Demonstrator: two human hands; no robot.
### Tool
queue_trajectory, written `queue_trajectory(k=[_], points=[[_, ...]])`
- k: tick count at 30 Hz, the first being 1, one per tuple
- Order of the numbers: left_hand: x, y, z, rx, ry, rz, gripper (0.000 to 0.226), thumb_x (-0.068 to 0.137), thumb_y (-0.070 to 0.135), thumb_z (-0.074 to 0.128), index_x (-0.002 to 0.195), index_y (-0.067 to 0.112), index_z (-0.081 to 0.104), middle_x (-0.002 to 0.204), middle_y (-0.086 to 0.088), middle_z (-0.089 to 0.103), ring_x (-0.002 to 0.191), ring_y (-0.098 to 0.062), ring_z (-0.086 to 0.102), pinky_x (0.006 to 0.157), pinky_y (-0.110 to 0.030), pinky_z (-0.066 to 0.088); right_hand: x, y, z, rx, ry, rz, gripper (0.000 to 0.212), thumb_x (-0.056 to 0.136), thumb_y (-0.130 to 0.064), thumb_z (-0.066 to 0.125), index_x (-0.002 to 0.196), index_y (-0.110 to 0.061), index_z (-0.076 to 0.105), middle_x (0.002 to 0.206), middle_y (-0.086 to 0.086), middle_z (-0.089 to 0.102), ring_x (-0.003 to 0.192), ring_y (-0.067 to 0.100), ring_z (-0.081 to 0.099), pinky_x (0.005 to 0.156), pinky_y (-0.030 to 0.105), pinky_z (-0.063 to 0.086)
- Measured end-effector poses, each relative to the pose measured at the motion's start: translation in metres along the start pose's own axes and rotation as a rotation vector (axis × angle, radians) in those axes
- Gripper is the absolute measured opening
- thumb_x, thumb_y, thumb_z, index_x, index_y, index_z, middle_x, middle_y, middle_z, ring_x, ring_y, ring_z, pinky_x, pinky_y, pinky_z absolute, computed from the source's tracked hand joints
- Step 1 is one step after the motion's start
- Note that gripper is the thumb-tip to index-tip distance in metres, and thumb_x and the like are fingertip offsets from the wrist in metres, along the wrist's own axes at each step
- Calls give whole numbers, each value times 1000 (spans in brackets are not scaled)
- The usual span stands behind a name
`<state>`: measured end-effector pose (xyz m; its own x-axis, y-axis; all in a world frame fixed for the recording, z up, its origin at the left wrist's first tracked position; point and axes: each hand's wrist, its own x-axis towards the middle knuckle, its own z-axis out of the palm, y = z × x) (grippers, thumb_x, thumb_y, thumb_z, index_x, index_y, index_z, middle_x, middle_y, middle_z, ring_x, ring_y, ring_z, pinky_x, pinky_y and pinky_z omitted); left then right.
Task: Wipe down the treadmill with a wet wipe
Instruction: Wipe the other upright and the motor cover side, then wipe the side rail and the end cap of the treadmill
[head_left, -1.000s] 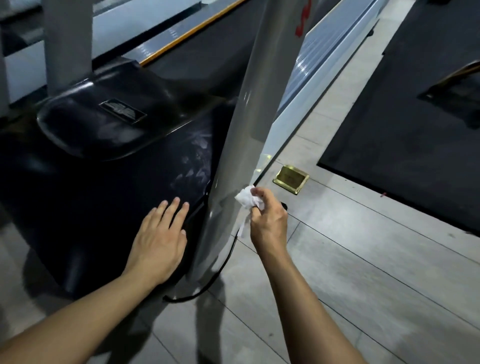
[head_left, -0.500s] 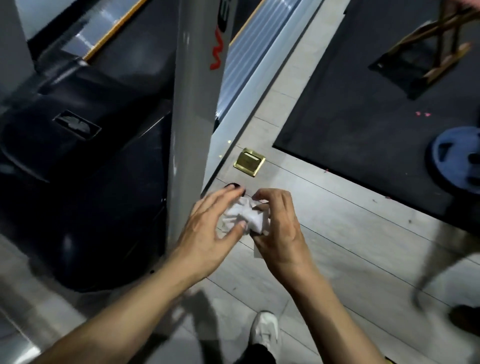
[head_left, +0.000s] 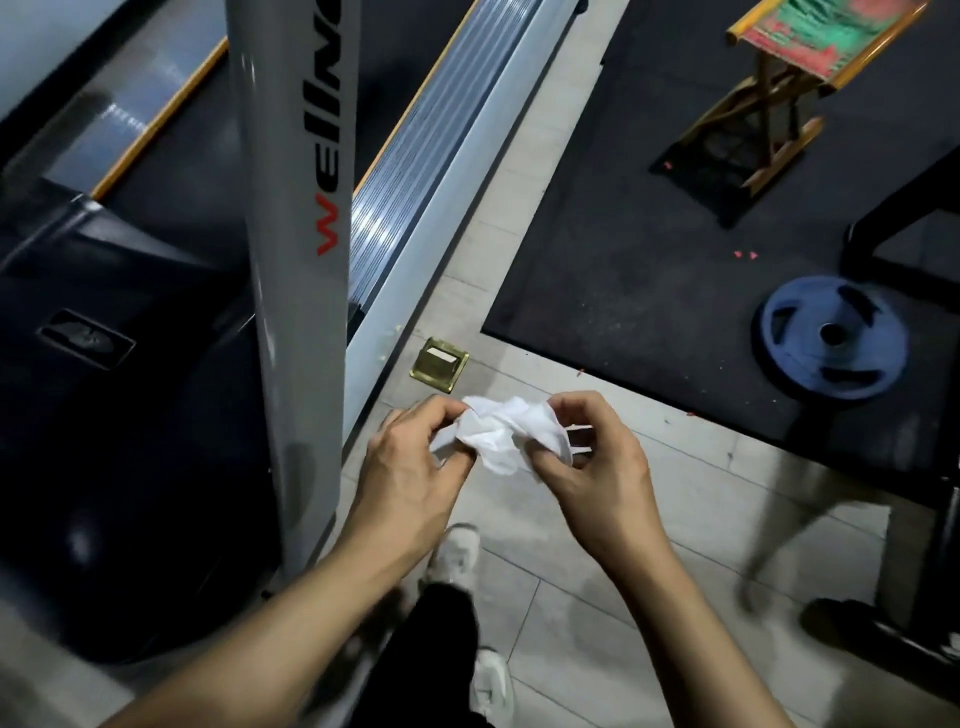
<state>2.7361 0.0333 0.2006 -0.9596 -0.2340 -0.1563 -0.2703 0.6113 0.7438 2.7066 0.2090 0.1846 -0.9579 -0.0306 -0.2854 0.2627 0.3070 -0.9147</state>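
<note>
Both hands pinch the crumpled white wet wipe (head_left: 506, 434) over the pale floor tiles, left hand (head_left: 410, 462) and right hand (head_left: 597, 467) at opposite ends, likely refolding it. The grey treadmill upright post (head_left: 301, 291) stands at nine o'clock; a brass floor socket (head_left: 439, 362) sits at twelve.

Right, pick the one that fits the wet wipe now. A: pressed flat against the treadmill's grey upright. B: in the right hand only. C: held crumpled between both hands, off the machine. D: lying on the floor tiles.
C: the crumpled wet wipe is pinched by the left hand and the right hand, clear of the grey upright.
</note>
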Motion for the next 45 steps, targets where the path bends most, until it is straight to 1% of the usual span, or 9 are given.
queue_trajectory(k=[6, 9, 13, 23, 27, 29, 34, 38, 45], points=[[38, 19, 22, 29, 29, -4, 16, 87, 23, 74, 96, 34, 67, 93, 24, 63, 96, -8, 53, 81, -34, 47, 41, -18, -20, 175, -130, 58, 25, 96, -6, 61, 86, -24, 75, 78, -8, 73, 75, 2, 65, 69, 12, 46], [63, 29, 39, -6, 33, -16, 17, 88, 22, 76, 97, 33, 67, 98, 26, 61, 96, -6, 54, 81, -33, 47, 69, -25, -22, 235, -189, 110, 20, 99, -17, 61, 110, -30, 70, 96, -15, 74, 88, -4, 67, 73, 8, 47], [111, 30, 53, -61, -38, -29, 17, 91, 23, 74, 103, 33, 67, 118, 28, 54, 118, -8, 53, 93, -39, 52, 127, -24, -34, 155, -360, 56, 70, 90, -10, 75, 145, -42, 45, 128, -16, 65, 118, 0, 61, 95, 13, 48], [206, 28, 74, 8, 2, -95, 17, 95, 22, 66, 106, 32, 58, 99, 27, 58, 103, -2, 49, 83, -22, 40, 265, -26, -28, -262, -457, -209, 10, 86, -25, 78, 91, -30, 72, 116, -21, 60, 108, 2, 61, 87, 20, 49], [225, 33, 83, -10, 77, -172, 18, 94, 22, 65, 105, 34, 58, 95, 32, 54, 99, 0, 49, 80, -18, 41, 295, -31, -24, -235, -596, -167, 11, 93, -19, 69, 96, -27, 64, 92, -10, 71, 78, 12, 67, 70, 38, 55], [235, 32, 89, 25, 101, -219, 15, 94, 24, 64, 106, 31, 59, 91, 24, 54, 98, -8, 51, 83, -27, 44, 313, -31, -19, -251, -689, -221, 24, 94, -13, 66, 107, -32, 64, 98, -13, 70, 88, 10, 67, 74, 31, 55], [264, 16, 107, 80, 171, -283, 25, 100, 36, 59, 124, 28, 54, 115, 9, 63, 110, -12, 54, 90, -26, 42, 385, -10, 9, -377, -778, -331, 29, 95, -13, 61, 97, -40, 69, 96, -13, 67, 88, 6, 67, 75, 34, 57], [288, -22, 131, 237, 275, -416, 42, 100, 34, 53, 140, 28, 46, 132, 5, 52, 120, -18, 49, 101, -30, 34, 450, 2, 50, -496, -786, -374, 21, 93, -17, 63, 82, -35, 63, 79, -13, 70, 76, 3, 66, 66, 15, 49], [309, -117, 154, 470, 291, -585, 63, 102, 33, 45, 160, 21, 23, 166, -5, 24, 151, -24, 24, 125, -37, 15, 512, 22, 186, -597, -853, -817, 23, 92, -12, 59, 108, -27, 66, 98, -1, 68, 94, 24, 64, 71, 29, 40]])
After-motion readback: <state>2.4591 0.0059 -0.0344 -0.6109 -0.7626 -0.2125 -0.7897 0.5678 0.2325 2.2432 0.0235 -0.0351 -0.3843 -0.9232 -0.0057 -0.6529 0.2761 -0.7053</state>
